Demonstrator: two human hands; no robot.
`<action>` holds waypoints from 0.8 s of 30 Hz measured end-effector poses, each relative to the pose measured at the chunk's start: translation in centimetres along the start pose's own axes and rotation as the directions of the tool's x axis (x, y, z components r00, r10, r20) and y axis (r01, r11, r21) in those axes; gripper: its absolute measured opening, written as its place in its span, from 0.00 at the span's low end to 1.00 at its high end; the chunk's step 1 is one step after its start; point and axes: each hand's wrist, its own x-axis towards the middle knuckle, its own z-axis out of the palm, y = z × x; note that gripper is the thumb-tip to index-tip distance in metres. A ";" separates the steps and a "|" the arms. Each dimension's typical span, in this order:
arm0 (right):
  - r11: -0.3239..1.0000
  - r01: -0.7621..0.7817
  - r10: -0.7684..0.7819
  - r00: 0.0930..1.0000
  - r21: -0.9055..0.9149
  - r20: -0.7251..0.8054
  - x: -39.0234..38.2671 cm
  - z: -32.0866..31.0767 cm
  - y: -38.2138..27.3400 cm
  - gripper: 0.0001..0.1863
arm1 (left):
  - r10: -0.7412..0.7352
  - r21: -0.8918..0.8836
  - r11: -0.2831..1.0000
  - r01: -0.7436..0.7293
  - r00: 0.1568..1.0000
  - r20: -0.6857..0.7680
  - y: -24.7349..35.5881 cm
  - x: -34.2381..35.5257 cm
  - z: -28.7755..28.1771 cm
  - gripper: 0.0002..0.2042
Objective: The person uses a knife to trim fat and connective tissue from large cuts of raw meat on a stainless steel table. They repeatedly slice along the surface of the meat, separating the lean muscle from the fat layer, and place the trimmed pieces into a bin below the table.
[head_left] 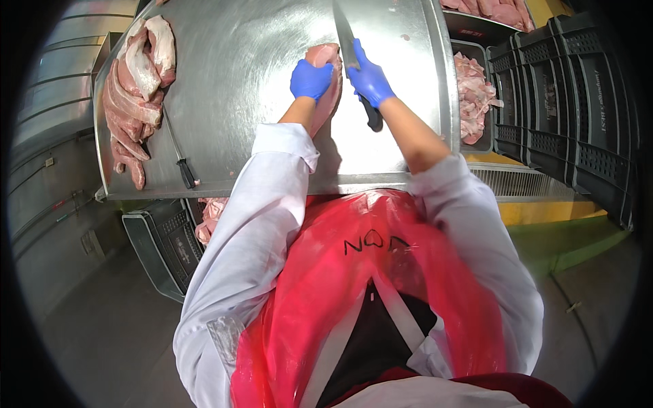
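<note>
On the metal worktable (238, 61) lies a long strip of pink raw meat (330, 109). My left hand (311, 79), in a blue glove, presses down and grips it near its far end with fingers curled over the edge. Just to the right, my right hand (371, 81), also blue-gloved, is closed around a knife (345, 34). Its long blade points away from me, with the black handle coming out below the hand. The blade is beside the meat's right edge; whether it touches is not clear.
Several meat strips (132, 95) are piled at the table's left. Near them lies a black-handled steel rod (185, 173). Beyond the right edge are a tub of pale meat trimmings (473, 95) and dark stacked crates (544, 102). A grey crate (163, 245) stands below left.
</note>
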 end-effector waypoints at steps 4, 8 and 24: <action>0.939 -0.054 0.068 0.997 -0.341 0.029 1.1 1.3 -2.6 0.39 | -0.063 -0.058 0.996 0.062 0.998 -0.015 -0.2 -0.5 0.5 0.32; 0.896 -0.016 0.059 0.995 -0.445 0.083 -5.5 2.3 -0.6 0.37 | -0.096 -0.154 0.984 0.085 0.993 -0.064 -1.5 0.9 1.5 0.32; 0.630 0.264 -0.213 0.963 -0.730 0.164 -17.2 -1.6 -5.1 0.35 | 0.804 0.038 0.576 -0.817 0.557 -0.209 -7.1 -10.8 -8.5 0.35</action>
